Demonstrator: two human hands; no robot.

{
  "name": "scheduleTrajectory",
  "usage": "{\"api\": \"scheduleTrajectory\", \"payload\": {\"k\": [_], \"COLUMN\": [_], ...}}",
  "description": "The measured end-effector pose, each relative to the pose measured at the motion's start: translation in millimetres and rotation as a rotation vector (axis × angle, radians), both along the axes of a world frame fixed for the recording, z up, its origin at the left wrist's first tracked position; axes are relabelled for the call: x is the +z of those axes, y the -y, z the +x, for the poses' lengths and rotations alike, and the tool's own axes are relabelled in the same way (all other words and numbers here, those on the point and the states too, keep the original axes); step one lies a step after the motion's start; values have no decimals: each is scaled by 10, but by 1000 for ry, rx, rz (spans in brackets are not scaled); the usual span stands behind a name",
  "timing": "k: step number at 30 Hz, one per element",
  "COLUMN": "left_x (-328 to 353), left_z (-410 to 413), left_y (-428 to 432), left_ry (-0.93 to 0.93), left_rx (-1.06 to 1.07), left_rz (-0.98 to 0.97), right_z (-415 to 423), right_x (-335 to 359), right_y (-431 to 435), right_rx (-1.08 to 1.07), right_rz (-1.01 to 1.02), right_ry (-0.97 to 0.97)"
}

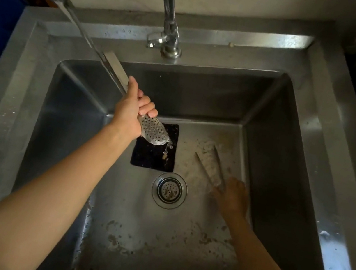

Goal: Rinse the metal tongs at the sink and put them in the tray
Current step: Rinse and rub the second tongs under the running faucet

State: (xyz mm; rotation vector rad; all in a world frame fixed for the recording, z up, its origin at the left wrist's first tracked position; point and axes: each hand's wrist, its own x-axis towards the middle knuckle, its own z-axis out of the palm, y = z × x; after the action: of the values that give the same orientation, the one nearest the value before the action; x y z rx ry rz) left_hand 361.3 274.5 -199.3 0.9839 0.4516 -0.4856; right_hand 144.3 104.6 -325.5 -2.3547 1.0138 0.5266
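Observation:
The metal tongs (207,166) lie on the floor of the steel sink (314,139), right of the middle, their two arms spread and pointing away from me. My right hand (233,198) is down in the basin at their near end, with fingers stretched out and touching it; the hand is blurred. My left hand (131,112) grips a perforated metal spray head (155,132) on a long hose, held above the basin. A little water drips from the head. No tray is in view.
A black square mat (153,160) lies on the sink floor under the spray head, with the round drain strainer (169,190) just in front of it. The tap (170,33) stands on the back rim. Food residue speckles the basin floor.

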Motion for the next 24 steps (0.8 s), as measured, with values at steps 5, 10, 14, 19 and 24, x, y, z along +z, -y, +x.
{"api": "scheduleTrajectory", "payload": {"k": [5,10,14,19,24], "left_x": [-104,-132,-91,-40,93], "left_z": [30,-7,-66,-182,-207], "left_y": [-34,-115,-221,-399,-556], "left_ry": [56,39,8,33,71], "left_rx": [-47,-21,-17,-117,-171], "left_rz": [50,53,39,102,226], "right_z": [-41,-77,-116,-49,318], "right_x": [-301,-429,-358,-22,778], "right_y": [-30,-51,4,-37,-404], "right_rx": [67,40,-72,-163,-90], "right_rz": [-109,-228,-98,146,506], "right_ry": [-54,54,158,403,608]}}
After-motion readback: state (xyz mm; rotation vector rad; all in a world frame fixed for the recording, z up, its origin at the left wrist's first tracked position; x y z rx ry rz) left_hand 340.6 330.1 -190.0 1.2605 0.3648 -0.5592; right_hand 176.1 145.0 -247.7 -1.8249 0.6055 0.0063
